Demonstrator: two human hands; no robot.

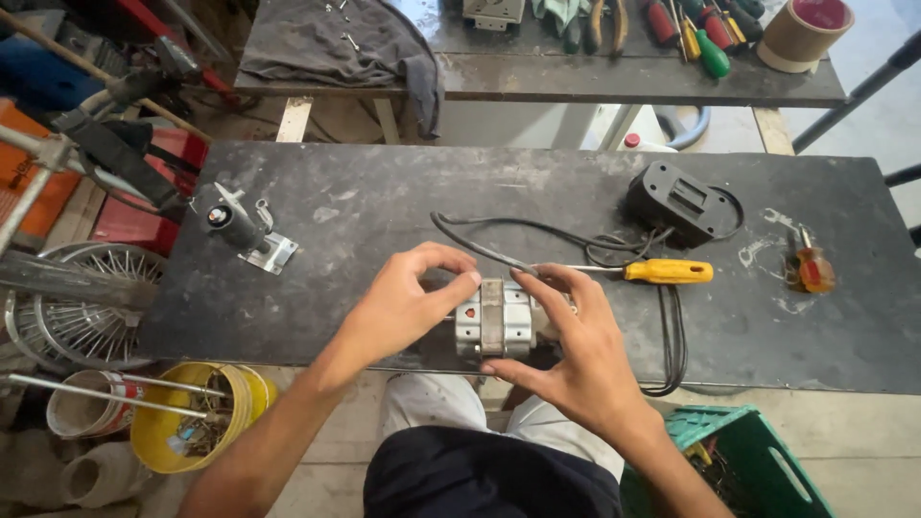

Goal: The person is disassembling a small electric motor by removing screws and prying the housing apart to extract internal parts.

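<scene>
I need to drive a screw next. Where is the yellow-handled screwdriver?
The yellow-handled screwdriver lies on the dark workbench just beyond the right hand, handle pointing right, below the black plastic housing.

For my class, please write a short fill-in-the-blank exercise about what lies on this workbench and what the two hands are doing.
1. Both hands, left hand and right hand, touch a small silver ____.
2. The screwdriver beside the right hand has a ____ handle.
3. The bucket under the workbench is ____.

Missing words: motor; yellow; yellow
</scene>
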